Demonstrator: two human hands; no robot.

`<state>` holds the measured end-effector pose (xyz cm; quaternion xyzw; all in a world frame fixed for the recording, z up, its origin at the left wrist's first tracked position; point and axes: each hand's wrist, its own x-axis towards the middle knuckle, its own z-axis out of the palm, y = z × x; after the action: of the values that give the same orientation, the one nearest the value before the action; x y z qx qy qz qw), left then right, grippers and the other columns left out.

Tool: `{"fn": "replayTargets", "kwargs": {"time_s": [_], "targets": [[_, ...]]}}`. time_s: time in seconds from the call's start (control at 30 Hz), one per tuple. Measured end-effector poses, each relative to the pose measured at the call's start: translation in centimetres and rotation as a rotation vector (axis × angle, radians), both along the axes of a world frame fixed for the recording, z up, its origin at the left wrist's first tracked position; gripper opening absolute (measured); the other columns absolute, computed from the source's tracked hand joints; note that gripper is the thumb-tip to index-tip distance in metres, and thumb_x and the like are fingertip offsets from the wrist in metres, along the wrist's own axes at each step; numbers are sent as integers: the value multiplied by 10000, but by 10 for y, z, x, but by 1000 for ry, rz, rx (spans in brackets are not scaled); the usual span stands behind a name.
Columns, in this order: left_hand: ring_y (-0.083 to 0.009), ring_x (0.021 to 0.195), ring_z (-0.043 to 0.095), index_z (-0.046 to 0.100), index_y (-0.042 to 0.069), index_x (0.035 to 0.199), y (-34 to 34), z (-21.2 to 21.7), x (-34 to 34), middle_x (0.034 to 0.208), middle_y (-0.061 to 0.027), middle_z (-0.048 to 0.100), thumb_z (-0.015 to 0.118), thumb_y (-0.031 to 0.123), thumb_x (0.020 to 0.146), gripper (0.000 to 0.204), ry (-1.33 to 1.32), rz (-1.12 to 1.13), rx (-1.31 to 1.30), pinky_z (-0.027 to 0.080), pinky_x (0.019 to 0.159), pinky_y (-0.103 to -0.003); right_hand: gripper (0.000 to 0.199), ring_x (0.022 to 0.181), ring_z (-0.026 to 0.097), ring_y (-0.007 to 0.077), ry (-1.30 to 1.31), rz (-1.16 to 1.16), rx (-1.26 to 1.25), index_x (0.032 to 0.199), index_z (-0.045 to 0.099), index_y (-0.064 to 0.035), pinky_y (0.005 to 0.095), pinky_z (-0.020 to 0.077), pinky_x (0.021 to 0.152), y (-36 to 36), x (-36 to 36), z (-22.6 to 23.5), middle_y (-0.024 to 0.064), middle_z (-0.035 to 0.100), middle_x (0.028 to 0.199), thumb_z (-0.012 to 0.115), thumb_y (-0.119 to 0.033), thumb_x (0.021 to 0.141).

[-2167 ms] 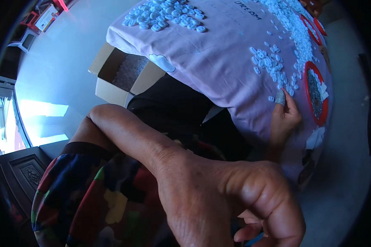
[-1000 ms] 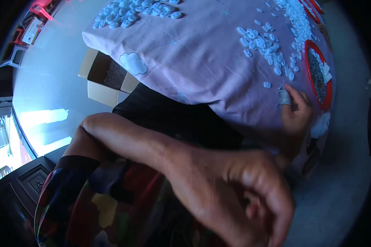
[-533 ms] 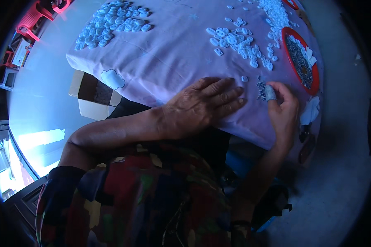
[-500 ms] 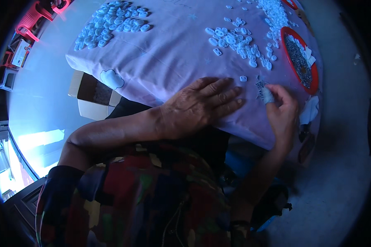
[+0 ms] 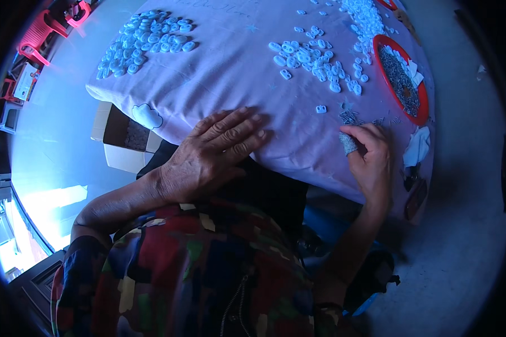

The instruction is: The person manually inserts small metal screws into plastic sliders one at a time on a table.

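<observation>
My left hand (image 5: 222, 137) lies palm down at the near edge of the cloth-covered table, fingers stretched out, holding nothing that shows. At the right, my right hand (image 5: 372, 151) is curled, with thumb and forefinger close together; whether something is between them I cannot make out. Grey tape (image 5: 348, 144) wraps its thumb. Just beyond these fingertips lies a small heap of metal screws or pins (image 5: 349, 115). A single small white oval piece with two holes (image 5: 321, 109) rests left of that heap. Farther off is a loose group of similar white pieces (image 5: 320, 64).
A red tray (image 5: 424, 112) of small metal parts stands at the table's right edge, near a white cloth (image 5: 417, 147). Whitish oval pieces (image 5: 132, 48) are heaped at the far left. An open cardboard box (image 5: 121, 155) sits below the table's left side. Red chairs (image 5: 36, 33) stand beyond.
My left hand has slid left, away from the single white piece. My right hand has drawn back slightly toward me from the small metal heap. The view has shifted a little.
</observation>
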<state>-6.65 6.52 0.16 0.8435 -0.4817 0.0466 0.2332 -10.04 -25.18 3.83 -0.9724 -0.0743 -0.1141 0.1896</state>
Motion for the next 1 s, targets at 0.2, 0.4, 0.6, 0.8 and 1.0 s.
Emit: {"fn": "replayTargets", "kwargs": {"time_s": [0.2, 0.4, 0.6, 0.8, 1.0], "targets": [[-309, 1179, 568, 628, 33, 1215, -2, 3, 7, 1261, -141, 609, 690, 168, 837, 406, 6, -12, -266, 440, 960, -429, 191, 892, 612, 307, -5, -1, -30, 988, 616, -12, 408, 484, 799, 8, 6, -1, 147, 631, 940, 625, 5, 798], [-290, 819, 623, 710, 55, 1024, -48, 16, 91, 906, -124, 682, 684, 100, 818, 212, -157, 120, -305, 517, 742, -376, 126, 858, 624, 279, -126, 53, 101, 971, 608, -16, 391, 498, 748, 24, 30, 1, 144, 631, 912, 638, -60, 857], [-347, 846, 641, 705, 96, 982, -71, 0, 110, 871, -167, 662, 649, 192, 846, 175, -19, 134, -251, 530, 751, -427, 133, 812, 630, 221, -183, 43, 174, 1001, 624, -21, 365, 498, 676, 35, 39, -12, 122, 643, 907, 638, -81, 884], [-358, 802, 646, 685, 42, 910, -73, 9, 99, 836, -184, 665, 661, 168, 840, 147, -69, 158, -393, 536, 725, -399, 135, 669, 560, 106, -398, 26, 430, 1000, 663, -41, 210, 341, 479, 39, 38, -31, 46, 650, 863, 638, -55, 868], [-86, 610, 536, 654, 20, 985, -76, 9, 85, 743, -54, 635, 613, 188, 963, 174, 1013, -90, -877, 451, 547, -250, 166, 607, 505, 88, -410, 107, 506, 1009, 668, -39, 199, 355, 495, 47, 40, -37, 34, 651, 859, 649, -35, 845]]}}
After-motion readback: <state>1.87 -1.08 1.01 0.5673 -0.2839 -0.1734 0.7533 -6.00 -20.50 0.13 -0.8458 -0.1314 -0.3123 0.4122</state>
